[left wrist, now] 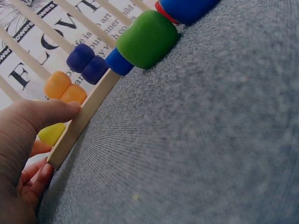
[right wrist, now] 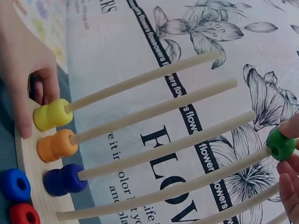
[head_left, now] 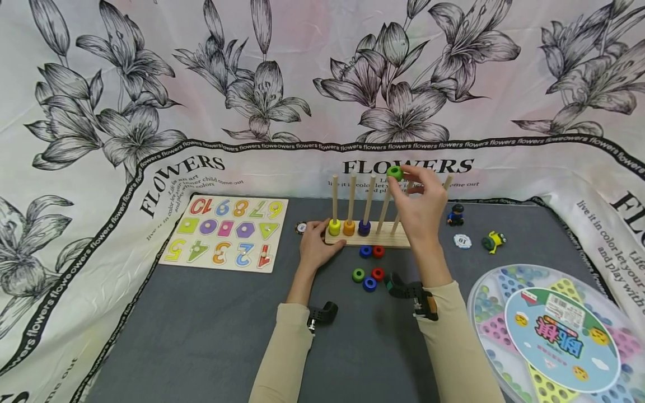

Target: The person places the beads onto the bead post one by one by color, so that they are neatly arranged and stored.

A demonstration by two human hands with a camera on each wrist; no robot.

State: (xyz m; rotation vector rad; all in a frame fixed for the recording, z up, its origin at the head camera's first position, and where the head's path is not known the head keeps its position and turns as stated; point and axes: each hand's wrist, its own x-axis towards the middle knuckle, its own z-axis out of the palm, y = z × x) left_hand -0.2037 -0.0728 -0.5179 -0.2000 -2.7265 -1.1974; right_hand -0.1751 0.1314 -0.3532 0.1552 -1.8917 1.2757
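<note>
A wooden peg stand (head_left: pixel 389 239) has several upright pegs. Two yellow beads (right wrist: pixel 53 115), two orange beads (right wrist: pixel 58 144) and two dark blue beads (right wrist: pixel 65 179) are stacked on its first three pegs from the left. My left hand (head_left: pixel 316 246) grips the base's left end, thumb on the front edge. My right hand (head_left: pixel 423 212) pinches a green bead (right wrist: pixel 281 143) at the top of the fourth peg; whether the tip is inside the hole I cannot tell. In front of the stand lie loose beads: blue (head_left: pixel 370 284), red (head_left: pixel 378 273) and green (head_left: pixel 358 275).
A number-and-shape puzzle board (head_left: pixel 229 238) lies to the left. A round marble board game (head_left: pixel 561 336) occupies the right front. Behind it are a small figure (head_left: pixel 456 215), a white chip (head_left: pixel 462 241) and a toy frog (head_left: pixel 494 242). Another chip (head_left: pixel 301 227) is beside my left hand.
</note>
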